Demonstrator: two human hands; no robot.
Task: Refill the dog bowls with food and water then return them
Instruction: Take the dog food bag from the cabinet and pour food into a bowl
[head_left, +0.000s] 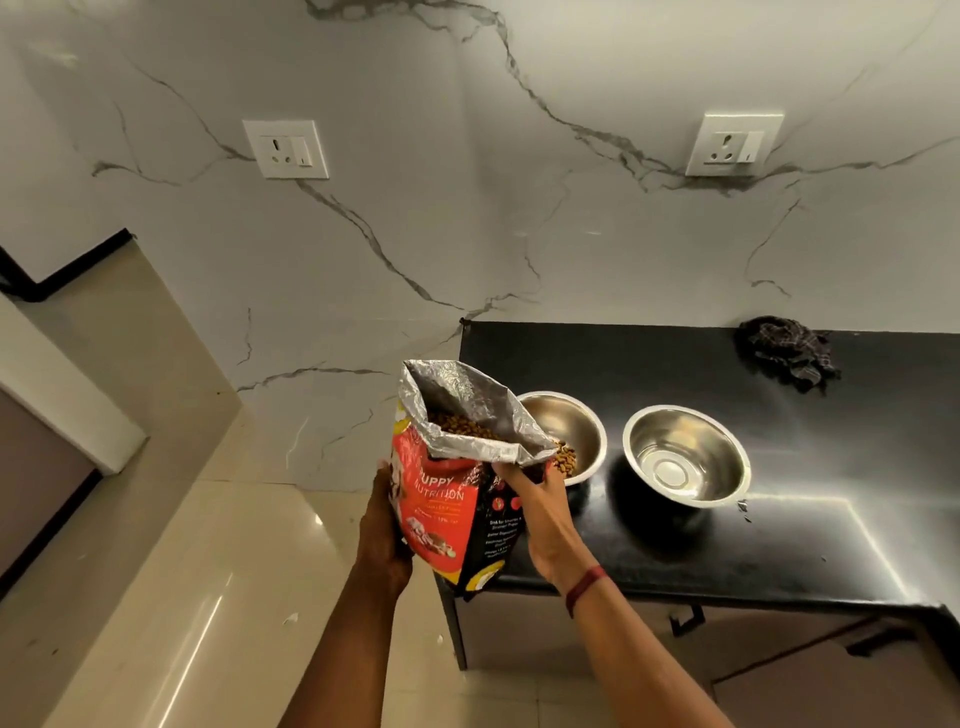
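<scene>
A red and black puppy food bag (448, 506) with a silver foil lining is held tilted at the left end of the black counter (727, 545). Its open mouth leans over the left steel bowl (574, 426), where brown kibble (565, 459) lies at the near side. My left hand (382, 530) grips the bag's left side and bottom. My right hand (535, 506) holds its right side just under the mouth. The right steel bowl (687, 454) stands beside the first, holding no kibble; I cannot tell whether it holds water.
A crumpled dark checked cloth (787, 351) lies at the back of the counter against the marble wall. Two wall sockets (285, 149) (733, 144) sit above. A glossy tiled floor (208, 597) lies to the left. Cabinet handles (688, 618) show below the counter edge.
</scene>
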